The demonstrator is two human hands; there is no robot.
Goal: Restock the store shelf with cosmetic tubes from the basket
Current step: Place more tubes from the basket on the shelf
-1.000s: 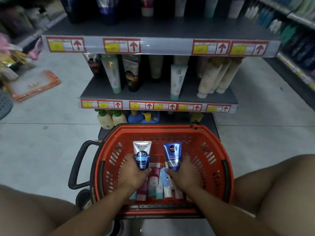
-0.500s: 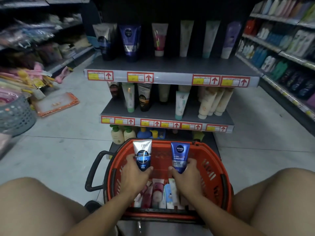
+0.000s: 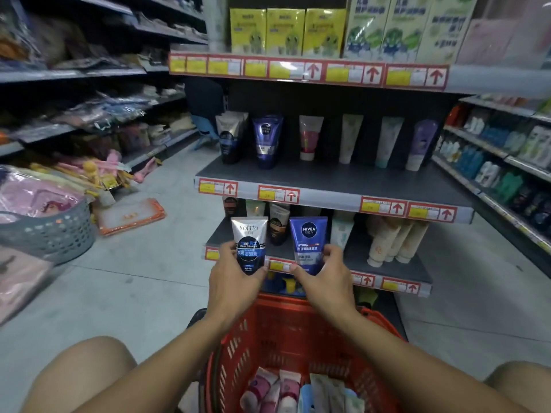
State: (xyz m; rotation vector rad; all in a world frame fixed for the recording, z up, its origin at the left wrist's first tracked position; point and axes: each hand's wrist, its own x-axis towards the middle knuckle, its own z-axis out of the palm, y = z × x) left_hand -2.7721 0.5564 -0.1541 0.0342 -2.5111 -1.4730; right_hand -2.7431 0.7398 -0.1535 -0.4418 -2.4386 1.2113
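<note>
My left hand (image 3: 231,280) grips a white and blue Softto tube (image 3: 250,244) upright by its lower end. My right hand (image 3: 326,278) holds a blue Nivea Men tube (image 3: 308,242) the same way. Both tubes are raised above the red basket (image 3: 375,329), in front of the lower shelf's edge (image 3: 390,283). Several more tubes (image 3: 286,391) lie in the bottom of the basket. The middle shelf (image 3: 328,177) carries a sparse row of standing tubes, among them a dark blue one (image 3: 266,141).
A grey perforated basket (image 3: 50,234) with pink goods stands on the floor at left, beside an orange-edged packet (image 3: 131,216). Aisle shelves run along both sides. Boxes (image 3: 286,31) fill the top shelf. My bare knees frame the red basket.
Both hands have lifted the two tubes out of the basket and up toward the shelves. My head has tilted up, bringing the middle and top shelves into view.
</note>
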